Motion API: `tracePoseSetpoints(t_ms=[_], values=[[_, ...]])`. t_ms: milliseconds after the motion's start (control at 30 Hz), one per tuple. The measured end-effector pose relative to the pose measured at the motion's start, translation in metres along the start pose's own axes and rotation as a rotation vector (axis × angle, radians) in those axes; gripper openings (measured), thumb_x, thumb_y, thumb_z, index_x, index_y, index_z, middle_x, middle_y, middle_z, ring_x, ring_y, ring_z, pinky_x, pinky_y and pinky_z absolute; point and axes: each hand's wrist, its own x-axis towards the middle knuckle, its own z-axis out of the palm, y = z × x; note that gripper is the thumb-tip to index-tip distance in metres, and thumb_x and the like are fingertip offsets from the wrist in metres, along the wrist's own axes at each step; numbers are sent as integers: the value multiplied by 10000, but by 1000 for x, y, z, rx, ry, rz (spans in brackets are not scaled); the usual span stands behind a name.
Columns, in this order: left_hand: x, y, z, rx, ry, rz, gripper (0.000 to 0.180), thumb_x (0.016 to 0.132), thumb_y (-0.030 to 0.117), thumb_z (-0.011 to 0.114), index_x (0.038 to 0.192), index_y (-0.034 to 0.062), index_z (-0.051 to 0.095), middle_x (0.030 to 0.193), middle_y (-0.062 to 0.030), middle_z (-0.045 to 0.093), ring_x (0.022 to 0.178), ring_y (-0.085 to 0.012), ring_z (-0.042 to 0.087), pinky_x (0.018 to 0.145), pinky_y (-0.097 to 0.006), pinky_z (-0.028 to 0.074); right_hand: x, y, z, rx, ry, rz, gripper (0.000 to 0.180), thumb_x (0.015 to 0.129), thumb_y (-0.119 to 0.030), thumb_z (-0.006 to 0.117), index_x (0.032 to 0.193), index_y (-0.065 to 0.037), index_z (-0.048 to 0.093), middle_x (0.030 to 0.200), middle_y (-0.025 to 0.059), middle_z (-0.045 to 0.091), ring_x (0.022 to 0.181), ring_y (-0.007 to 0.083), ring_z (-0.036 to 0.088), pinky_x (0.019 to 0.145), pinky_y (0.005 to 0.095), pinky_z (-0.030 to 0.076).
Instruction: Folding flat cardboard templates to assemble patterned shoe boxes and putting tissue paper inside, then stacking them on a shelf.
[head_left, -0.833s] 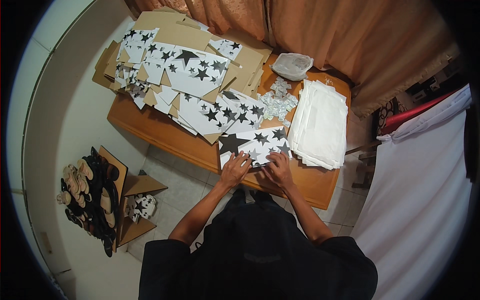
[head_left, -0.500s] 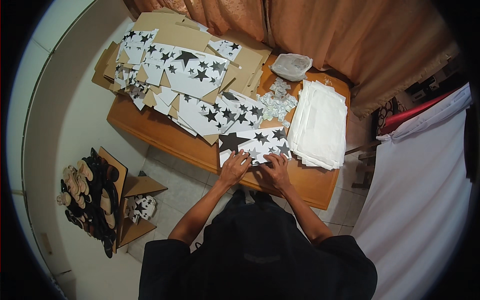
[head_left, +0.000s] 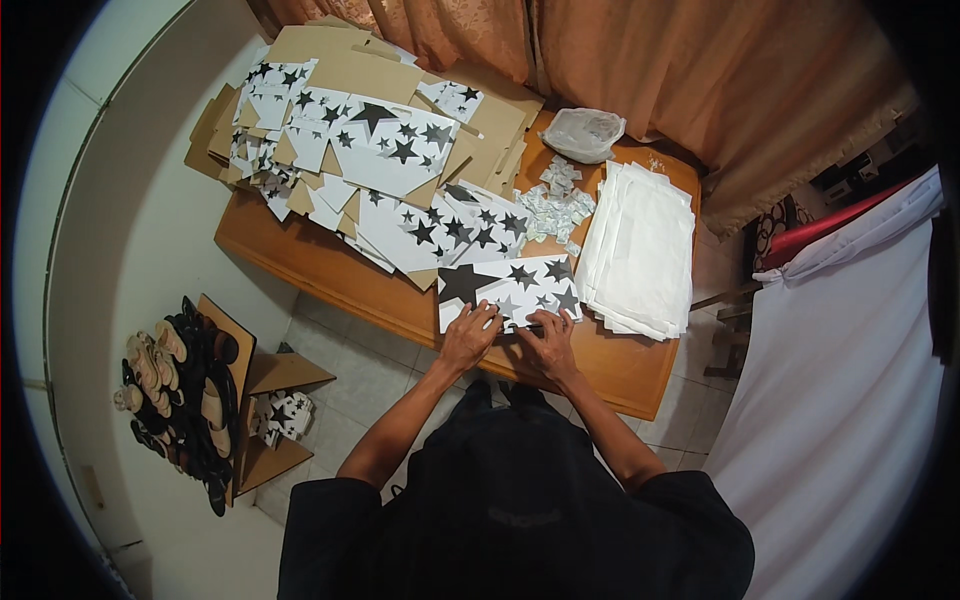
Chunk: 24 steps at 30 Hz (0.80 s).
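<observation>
A white cardboard box (head_left: 510, 283) printed with black and grey stars lies on the near part of the wooden table, in front of me. My left hand (head_left: 468, 335) grips its near edge left of the middle, fingers bent over the top. On the same edge, my right hand (head_left: 548, 340) curls its fingers over the printed face, close to the left hand. The undersides of both hands are hidden, so the thumbs' hold is only partly visible.
Flat star-printed cardboard pieces (head_left: 390, 140) pile up on the table's left. Small paper packets (head_left: 555, 212), a clear plastic bag (head_left: 583, 134) and a stack of white paper sheets (head_left: 636, 250) lie right of them. A shoe rack (head_left: 240, 390) stands at the lower left.
My right hand's fingers have shifted very slightly at the box's near edge. The box and my left hand look the same.
</observation>
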Motion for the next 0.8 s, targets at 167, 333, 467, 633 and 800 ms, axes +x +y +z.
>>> tracePoseSetpoints(t_ms=[167,333,467,633,800], values=[[-7,6,4,-98,-9,-73,286,902,166,722,1164,52,704,1222,-144,691,1231,-345,630,1040,-501,500,-3,-1,-3,104,-7,8,335,724,-152,806,1051,-170,734,1197,34,604,1182,259,553,1059,553,327],[-6,8,9,-133,3,-84,293,897,168,717,1165,51,701,1248,-129,677,1269,-340,596,1039,-511,493,-7,1,4,145,6,2,303,741,-110,773,1033,-172,724,1175,26,617,1166,232,568,1075,530,336],[-4,10,7,-117,-7,-66,300,891,175,723,1164,52,706,1248,-130,670,1295,-332,571,1044,-501,492,-5,8,1,139,15,-31,331,712,-92,759,1035,-150,719,1165,26,635,1151,231,580,1064,513,359],[1,12,6,-93,-44,-4,311,859,146,757,1154,59,710,1264,-122,645,1315,-317,557,1118,-561,411,-4,16,1,142,1,-49,346,695,-94,752,1037,-130,714,1168,29,643,1138,238,588,1057,498,368],[-1,14,15,-196,-36,-34,335,834,156,794,1143,62,707,1271,-117,639,1319,-310,554,1129,-583,382,0,17,-2,148,7,-70,358,692,-92,751,1046,-129,712,1159,28,647,1111,241,599,1017,488,386]])
